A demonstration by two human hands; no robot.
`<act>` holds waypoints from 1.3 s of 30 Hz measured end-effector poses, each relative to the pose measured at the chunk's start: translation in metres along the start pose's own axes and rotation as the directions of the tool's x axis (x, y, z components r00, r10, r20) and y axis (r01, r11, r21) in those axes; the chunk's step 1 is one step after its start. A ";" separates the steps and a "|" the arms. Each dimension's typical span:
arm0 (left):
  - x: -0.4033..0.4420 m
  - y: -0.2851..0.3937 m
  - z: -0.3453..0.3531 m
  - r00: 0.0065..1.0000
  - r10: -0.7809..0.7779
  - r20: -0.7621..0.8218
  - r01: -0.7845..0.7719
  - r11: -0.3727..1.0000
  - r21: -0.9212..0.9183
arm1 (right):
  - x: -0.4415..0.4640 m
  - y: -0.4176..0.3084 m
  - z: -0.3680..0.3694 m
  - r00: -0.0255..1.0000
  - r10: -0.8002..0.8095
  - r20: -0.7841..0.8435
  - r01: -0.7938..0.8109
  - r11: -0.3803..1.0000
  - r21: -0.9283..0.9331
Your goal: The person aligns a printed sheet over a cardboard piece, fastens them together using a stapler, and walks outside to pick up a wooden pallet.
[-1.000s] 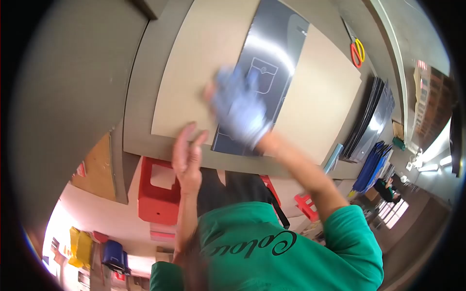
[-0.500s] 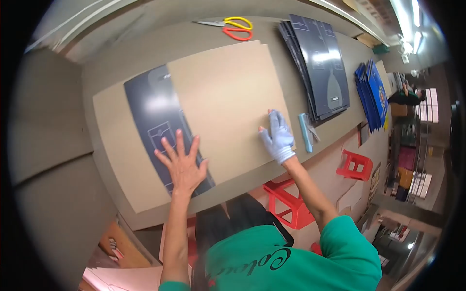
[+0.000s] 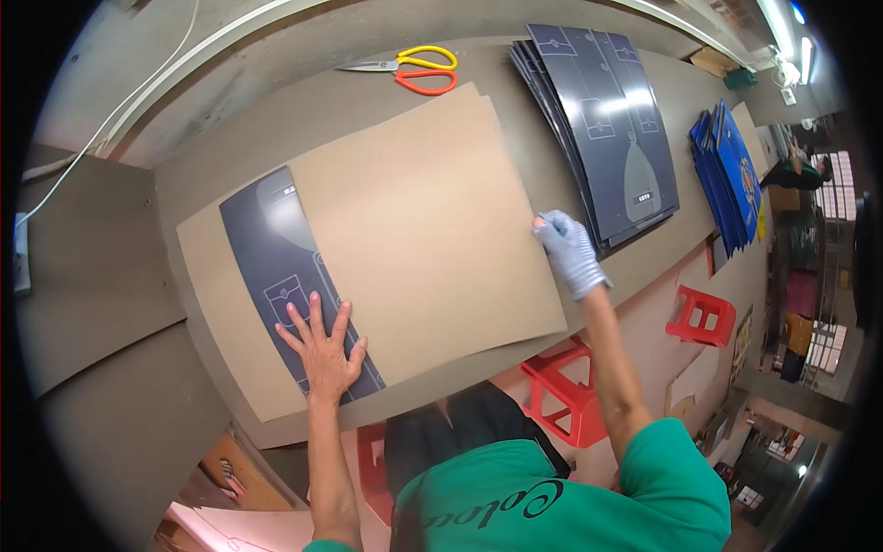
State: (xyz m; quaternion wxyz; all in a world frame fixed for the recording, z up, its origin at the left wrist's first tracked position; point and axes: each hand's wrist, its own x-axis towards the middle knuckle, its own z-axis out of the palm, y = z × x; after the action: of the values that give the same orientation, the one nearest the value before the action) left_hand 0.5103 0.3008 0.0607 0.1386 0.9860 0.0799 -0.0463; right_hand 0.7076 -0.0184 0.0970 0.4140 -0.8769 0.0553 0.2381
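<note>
My left hand (image 3: 326,359), bare with fingers spread, lies flat on the dark printed panel (image 3: 265,241), which has white line drawings. A brown cardboard sheet (image 3: 414,212) covers the panel's right side, and more brown board (image 3: 213,267) shows to its left. At the sheet's right edge, my right hand (image 3: 572,253), in a light grey-blue glove with bare fingertips, is closed in a pinch on that edge. The sheet's near right corner reaches past the table's front edge.
Scissors (image 3: 425,72) with yellow and red handles lie at the back. A stack of dark printed panels (image 3: 602,129) sits to the right, with blue printed pieces (image 3: 727,175) beyond. Red stools (image 3: 566,396) stand below the table's front edge. A person is in the far right background.
My right hand has moved from lying on the sheet to gripping its right edge, and the sheet's near right corner has shifted outward. The light blue cutter is now hidden. My left hand stays on the panel.
</note>
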 end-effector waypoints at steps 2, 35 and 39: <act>0.003 -0.001 -0.004 0.999 0.047 0.022 -0.046 0.998 -0.032 | -0.006 -0.019 -0.005 0.970 0.041 0.239 -0.111 0.952 0.285; 0.010 -0.012 0.004 0.990 -0.067 -0.126 0.043 0.982 -0.183 | 0.030 -0.103 0.214 0.761 -0.648 -0.021 0.426 0.525 -0.737; 0.009 -0.014 0.009 0.985 -0.068 -0.157 0.036 0.979 -0.200 | 0.033 -0.102 0.217 0.767 -0.642 -0.013 0.412 0.508 -0.756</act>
State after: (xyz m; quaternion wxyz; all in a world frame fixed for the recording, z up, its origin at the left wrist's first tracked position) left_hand 0.5159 0.3127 0.0470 0.2269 0.9656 0.1211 0.0388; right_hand 0.6859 0.2141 0.0353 0.0783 -0.9634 -0.2544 -0.0315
